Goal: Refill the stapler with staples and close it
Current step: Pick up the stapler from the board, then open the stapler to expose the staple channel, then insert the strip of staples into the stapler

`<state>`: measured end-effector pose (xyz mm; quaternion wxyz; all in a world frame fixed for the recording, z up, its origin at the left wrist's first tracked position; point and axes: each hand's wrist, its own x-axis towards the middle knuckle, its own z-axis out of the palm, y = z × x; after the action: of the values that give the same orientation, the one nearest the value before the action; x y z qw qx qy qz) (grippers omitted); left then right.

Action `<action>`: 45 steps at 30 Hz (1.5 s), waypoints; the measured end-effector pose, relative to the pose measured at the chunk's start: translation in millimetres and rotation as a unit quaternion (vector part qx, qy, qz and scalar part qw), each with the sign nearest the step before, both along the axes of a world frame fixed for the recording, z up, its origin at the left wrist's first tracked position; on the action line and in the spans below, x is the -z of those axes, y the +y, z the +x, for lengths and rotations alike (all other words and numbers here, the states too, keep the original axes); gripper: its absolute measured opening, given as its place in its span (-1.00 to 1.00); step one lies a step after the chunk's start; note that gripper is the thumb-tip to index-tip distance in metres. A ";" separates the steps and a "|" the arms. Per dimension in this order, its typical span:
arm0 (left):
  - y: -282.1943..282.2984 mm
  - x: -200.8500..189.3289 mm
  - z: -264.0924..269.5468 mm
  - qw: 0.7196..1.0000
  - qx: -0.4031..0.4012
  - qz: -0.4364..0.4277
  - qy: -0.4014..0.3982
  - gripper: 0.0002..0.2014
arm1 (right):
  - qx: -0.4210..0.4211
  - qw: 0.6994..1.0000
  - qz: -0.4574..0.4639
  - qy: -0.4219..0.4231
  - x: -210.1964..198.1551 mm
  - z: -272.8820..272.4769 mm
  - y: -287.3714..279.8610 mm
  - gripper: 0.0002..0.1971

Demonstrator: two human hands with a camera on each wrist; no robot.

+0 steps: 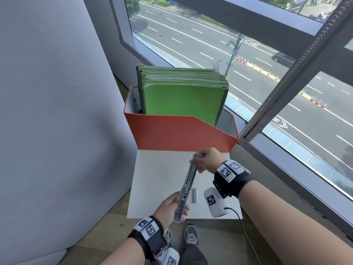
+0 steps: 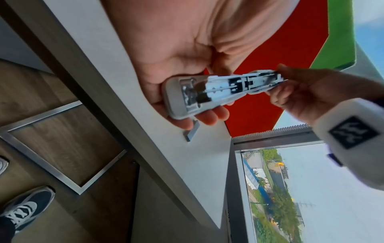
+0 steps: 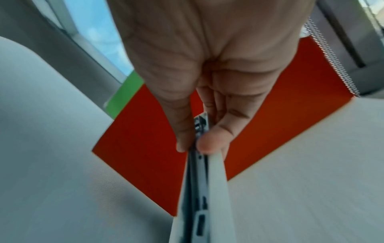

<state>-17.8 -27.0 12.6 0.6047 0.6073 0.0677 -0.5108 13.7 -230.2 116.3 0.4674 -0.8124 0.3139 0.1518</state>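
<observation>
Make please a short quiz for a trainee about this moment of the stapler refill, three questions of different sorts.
1. True or false: the strip of staples is already inside the stapler.
2. Which hand pinches the stapler's far end? A) left hand B) right hand C) neither
3. Fill in: the green folders stand in an ______ box.

Key:
1. False; the strip lies on the white board, beside the stapler.
2. B; the right hand pinches the far end, and the left hand grips the near end.
3. orange
</observation>
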 end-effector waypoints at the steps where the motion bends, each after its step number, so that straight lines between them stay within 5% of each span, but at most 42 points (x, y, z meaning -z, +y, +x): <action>1: 1.2 -1.9 -0.8 1.000 -0.002 -0.006 0.003 -0.64 | 0.018 1.000 0.020 -0.003 6.4 0.1 -0.5 -0.82; 11: 5.8 -3.1 -1.7 0.995 -0.078 0.005 0.064 -0.64 | 0.165 0.975 0.147 0.002 68.8 -6.7 10.7 -0.53; 14: 3.0 -2.2 1.8 0.993 -0.102 0.016 0.063 -0.67 | 0.058 0.995 0.011 0.078 85.6 -31.5 14.7 -0.72; 17: 1.1 -3.0 3.7 0.992 -0.113 0.031 0.055 -0.71 | -0.030 0.988 -0.094 0.117 105.4 -53.4 28.1 -0.65; 20: -1.3 -4.6 3.4 0.991 -0.117 0.044 0.046 -0.71 | -0.032 0.988 -0.094 0.122 115.0 -60.6 42.0 -0.57; 29: -5.5 -8.9 4.8 0.990 -0.121 0.046 0.054 -0.71 | -0.031 0.991 -0.112 0.072 129.1 -61.0 44.8 -0.75; 33: -8.0 -10.5 6.0 0.989 -0.125 0.037 0.064 -0.71 | 0.050 0.997 -0.052 0.028 124.0 -61.9 34.6 -0.88; 37: -11.4 -11.7 6.0 0.991 -0.113 0.037 0.056 -0.70 | 0.148 0.978 0.113 -0.096 92.7 -52.9 26.5 -0.87; 40: -16.3 -13.3 5.6 0.993 -0.099 0.041 0.052 -0.71 | 0.112 0.964 0.195 -0.143 67.3 -46.4 32.7 -0.85; 45: -22.7 -15.9 7.4 0.995 -0.083 0.041 0.039 -0.68 | 0.053 0.975 0.153 -0.150 66.1 -48.7 43.6 -0.84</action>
<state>-10.5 -49.7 28.5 0.6167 0.6034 0.1617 -0.4790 -35.0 -186.6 50.2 0.6349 -0.7272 0.2561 0.0497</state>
